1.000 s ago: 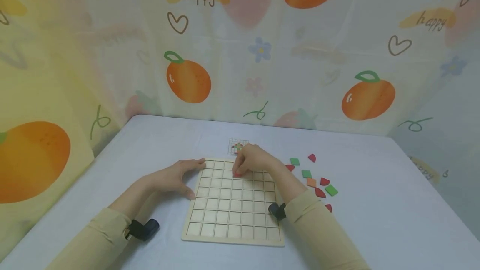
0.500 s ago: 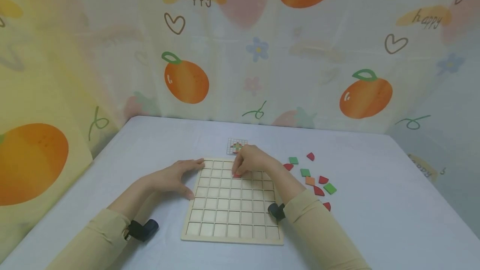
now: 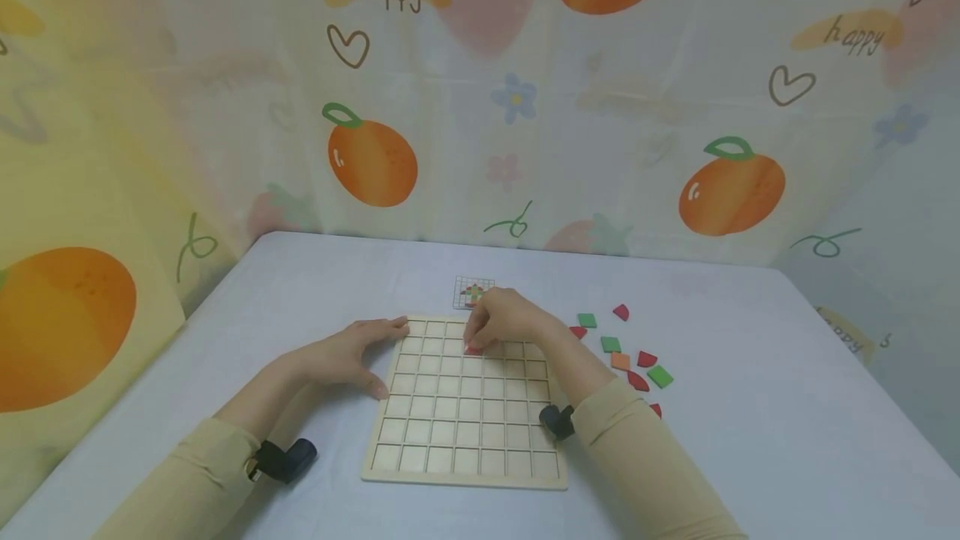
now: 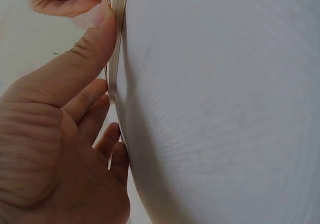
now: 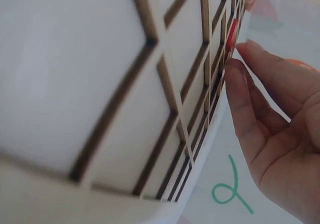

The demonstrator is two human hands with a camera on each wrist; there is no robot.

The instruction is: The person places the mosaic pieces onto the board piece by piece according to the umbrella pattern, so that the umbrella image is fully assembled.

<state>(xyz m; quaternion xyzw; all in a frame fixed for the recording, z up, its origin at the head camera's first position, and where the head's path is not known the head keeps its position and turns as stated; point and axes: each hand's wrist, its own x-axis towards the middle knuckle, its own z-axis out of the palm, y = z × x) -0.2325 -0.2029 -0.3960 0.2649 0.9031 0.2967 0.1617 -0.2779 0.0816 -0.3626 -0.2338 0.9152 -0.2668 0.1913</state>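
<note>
A pale wooden grid board [image 3: 450, 411] lies flat on the table. At its left edge rests my left hand [image 3: 341, 354], thumb and index finger spread apart and touching the rim. In the left wrist view, that left hand [image 4: 60, 119] has its thumb against the board's side [image 4: 116, 49]. My right hand [image 3: 506, 319] is over the upper part of the grid and pinches a small red piece [image 3: 472, 350] at one of the cells. From the right wrist view, the red piece [image 5: 231, 34] stands slightly proud of the grid, by the right fingertips; its full shape is hidden.
A small card [image 3: 468, 286] with a coloured pattern on a grid lies behind the board, partly covered by the right hand. Right of the board are several loose pieces: green squares [image 3: 660, 376], an orange square [image 3: 620, 361] and red quarter-rounds [image 3: 647, 359]. A printed curtain [image 3: 600, 123] hangs behind the table.
The right hand stays at the same cell with the red piece, its fingers shifting only very slightly. The left hand keeps its place on the board; the head view has drifted a little.
</note>
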